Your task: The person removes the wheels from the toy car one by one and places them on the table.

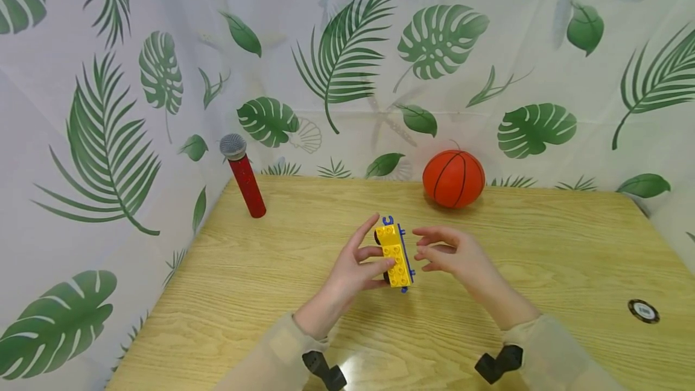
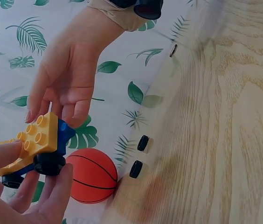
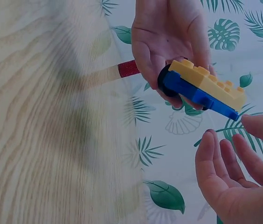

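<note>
My left hand (image 1: 353, 264) holds a toy car (image 1: 395, 255) above the table, thumb on its yellow studded top and fingers beneath. The car has a blue base with small pegs, and black wheels (image 2: 49, 163) show along one side. Facing my right hand, the blue side (image 3: 194, 93) has bare pegs. My right hand (image 1: 453, 252) hovers just right of the car, fingers loosely bent and apart from it, with nothing in them. Two loose black wheels (image 2: 142, 143) stand on the table in the left wrist view; the head view does not show them.
An orange-red basketball (image 1: 453, 178) sits at the back of the wooden table (image 1: 217, 318). At the back left a red microphone (image 1: 247, 180) stands upright. A round black-rimmed chip (image 1: 644, 311) lies at the right. Leaf-printed cloth (image 1: 358, 65) hangs behind and at the left.
</note>
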`<state>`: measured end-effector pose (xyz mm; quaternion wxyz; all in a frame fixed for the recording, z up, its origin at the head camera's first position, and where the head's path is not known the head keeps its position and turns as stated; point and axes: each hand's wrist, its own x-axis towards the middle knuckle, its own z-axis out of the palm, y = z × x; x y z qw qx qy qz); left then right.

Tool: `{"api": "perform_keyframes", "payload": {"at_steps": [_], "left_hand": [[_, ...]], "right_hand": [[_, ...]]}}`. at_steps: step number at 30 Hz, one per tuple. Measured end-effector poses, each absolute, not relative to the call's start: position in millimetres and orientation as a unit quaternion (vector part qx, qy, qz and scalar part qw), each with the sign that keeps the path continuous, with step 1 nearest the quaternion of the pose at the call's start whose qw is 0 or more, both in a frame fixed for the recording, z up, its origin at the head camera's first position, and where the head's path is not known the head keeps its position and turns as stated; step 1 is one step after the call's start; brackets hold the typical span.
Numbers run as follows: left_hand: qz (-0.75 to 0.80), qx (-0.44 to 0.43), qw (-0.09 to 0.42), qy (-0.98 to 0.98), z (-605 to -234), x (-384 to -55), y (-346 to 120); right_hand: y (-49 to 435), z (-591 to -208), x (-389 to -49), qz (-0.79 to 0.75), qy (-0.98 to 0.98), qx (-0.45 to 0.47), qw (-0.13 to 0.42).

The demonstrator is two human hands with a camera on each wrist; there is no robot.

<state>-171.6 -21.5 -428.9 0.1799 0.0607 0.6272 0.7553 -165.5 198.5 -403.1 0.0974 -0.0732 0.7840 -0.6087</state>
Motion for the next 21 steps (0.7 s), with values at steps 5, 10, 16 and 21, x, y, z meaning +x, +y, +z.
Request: {"api": "perform_keyframes", "payload": {"at_steps": [5,10,16,21], "left_hand": [[0.748,0.05,0.183,0.636,-428.7,-172.2,-20.9],[0.739,0.043,0.185,0.646,-428.5,-172.5,-21.2],[0.739,0.05,0.185,0.646,-427.2,-171.5,-22.1],[0.732,0.058,0.187,0.652,-426.2,-170.8,-21.8]], "right_hand": [[197.0,-402.2,-164.0,-0.615,0.778,-0.078,0.099],[195.8,-401.1,-161.4,-0.617,0.776,-0.081,0.101],[192.8,-398.1,-161.3,-0.624,0.771,-0.081,0.101],[190.4,-395.3,-161.6,-0.623,0.771,-0.073,0.106]]}}
